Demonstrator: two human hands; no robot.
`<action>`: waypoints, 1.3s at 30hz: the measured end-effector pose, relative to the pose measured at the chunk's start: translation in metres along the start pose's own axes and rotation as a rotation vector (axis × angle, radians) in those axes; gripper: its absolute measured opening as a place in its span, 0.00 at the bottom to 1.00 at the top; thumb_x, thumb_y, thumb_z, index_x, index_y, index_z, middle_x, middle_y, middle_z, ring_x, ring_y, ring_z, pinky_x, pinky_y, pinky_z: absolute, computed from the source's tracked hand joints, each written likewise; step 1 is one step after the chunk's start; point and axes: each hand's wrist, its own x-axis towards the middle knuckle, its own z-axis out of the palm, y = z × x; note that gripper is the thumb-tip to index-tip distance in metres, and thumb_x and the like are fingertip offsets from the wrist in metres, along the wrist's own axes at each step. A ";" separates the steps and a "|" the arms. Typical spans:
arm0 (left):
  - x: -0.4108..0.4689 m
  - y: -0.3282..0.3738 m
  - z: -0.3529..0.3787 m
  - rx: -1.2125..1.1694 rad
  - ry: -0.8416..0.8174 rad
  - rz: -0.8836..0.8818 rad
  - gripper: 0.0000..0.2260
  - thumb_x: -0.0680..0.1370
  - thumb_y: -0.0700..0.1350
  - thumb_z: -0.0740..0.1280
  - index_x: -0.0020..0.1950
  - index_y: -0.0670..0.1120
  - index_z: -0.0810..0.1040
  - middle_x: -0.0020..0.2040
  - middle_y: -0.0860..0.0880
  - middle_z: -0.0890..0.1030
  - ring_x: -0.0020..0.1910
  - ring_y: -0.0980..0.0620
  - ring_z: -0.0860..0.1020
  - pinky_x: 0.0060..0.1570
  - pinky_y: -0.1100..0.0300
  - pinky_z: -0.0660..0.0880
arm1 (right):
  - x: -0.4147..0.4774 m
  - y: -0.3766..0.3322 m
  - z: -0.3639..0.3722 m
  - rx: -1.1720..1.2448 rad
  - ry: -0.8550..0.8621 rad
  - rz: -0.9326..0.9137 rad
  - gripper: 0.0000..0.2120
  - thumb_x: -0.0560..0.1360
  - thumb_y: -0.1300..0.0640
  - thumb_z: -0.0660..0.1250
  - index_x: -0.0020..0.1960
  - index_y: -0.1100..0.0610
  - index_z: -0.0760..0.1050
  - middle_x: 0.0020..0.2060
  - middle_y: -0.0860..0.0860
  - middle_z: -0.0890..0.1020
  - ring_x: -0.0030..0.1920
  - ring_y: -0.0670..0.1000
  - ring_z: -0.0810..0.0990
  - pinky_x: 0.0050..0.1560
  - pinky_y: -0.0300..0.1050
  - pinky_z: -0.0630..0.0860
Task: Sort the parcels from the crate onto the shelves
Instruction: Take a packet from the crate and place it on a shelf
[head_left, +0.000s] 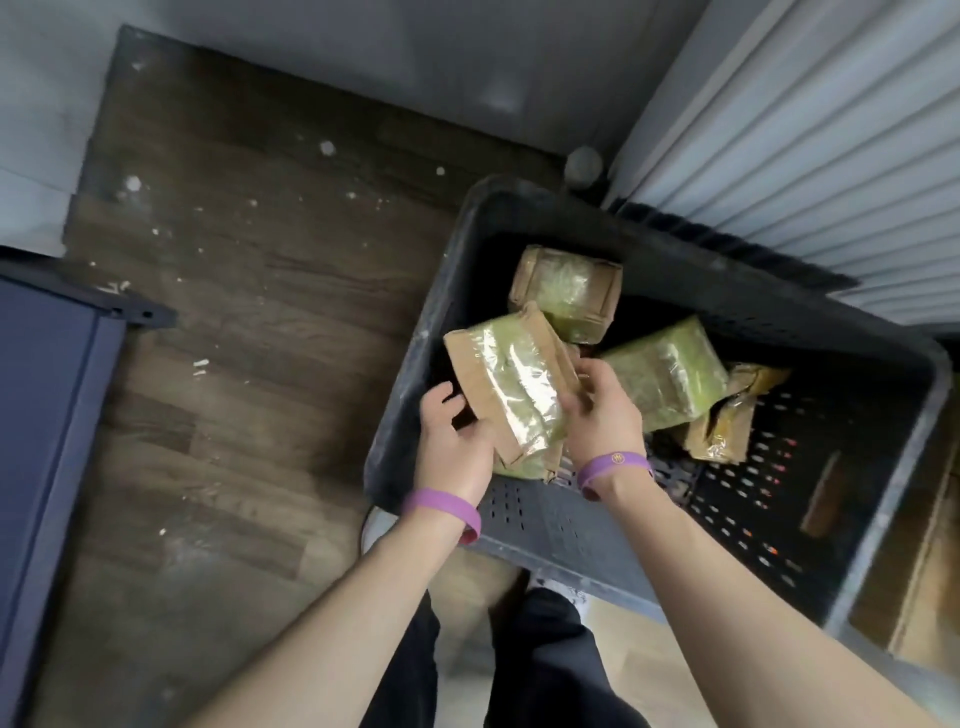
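Both hands held one taped parcel (506, 387) above the dark crate (862, 457): the left hand (454, 436) gripped its lower edge, the right hand (602, 410) curled around its right side. Other parcels (566, 291) lay inside.

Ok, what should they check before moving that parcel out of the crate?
1. Both hands on the parcel: ok. The left hand holds its lower left edge and the right hand its right side.
2. Parcel free of the crate: cannot tell. Its lower end sits low by the near wall.
3. Wrapping whole: ok, no tear shows.
4. Room on the blue shelf: cannot tell, only a corner shows.
5. Path over the floor toward the shelf: ok, just small white flecks.
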 end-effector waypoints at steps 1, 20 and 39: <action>-0.013 0.008 -0.006 0.028 -0.016 0.025 0.20 0.78 0.41 0.64 0.69 0.52 0.68 0.64 0.55 0.75 0.57 0.55 0.77 0.61 0.49 0.74 | -0.012 -0.003 -0.011 0.037 0.019 0.023 0.12 0.79 0.62 0.60 0.60 0.51 0.73 0.50 0.47 0.78 0.50 0.50 0.77 0.52 0.45 0.74; -0.370 0.279 -0.151 0.195 -0.411 0.378 0.22 0.74 0.26 0.62 0.56 0.52 0.76 0.58 0.49 0.80 0.58 0.53 0.78 0.59 0.56 0.76 | -0.322 -0.244 -0.249 0.701 -0.168 0.084 0.16 0.81 0.63 0.58 0.68 0.55 0.68 0.54 0.49 0.78 0.47 0.50 0.80 0.33 0.34 0.77; -0.501 0.333 -0.192 0.017 -0.427 0.332 0.17 0.73 0.33 0.64 0.59 0.47 0.73 0.53 0.50 0.78 0.45 0.56 0.77 0.47 0.57 0.73 | -0.449 -0.301 -0.299 0.926 -0.132 -0.263 0.20 0.78 0.68 0.62 0.68 0.58 0.64 0.56 0.56 0.81 0.52 0.55 0.82 0.51 0.52 0.80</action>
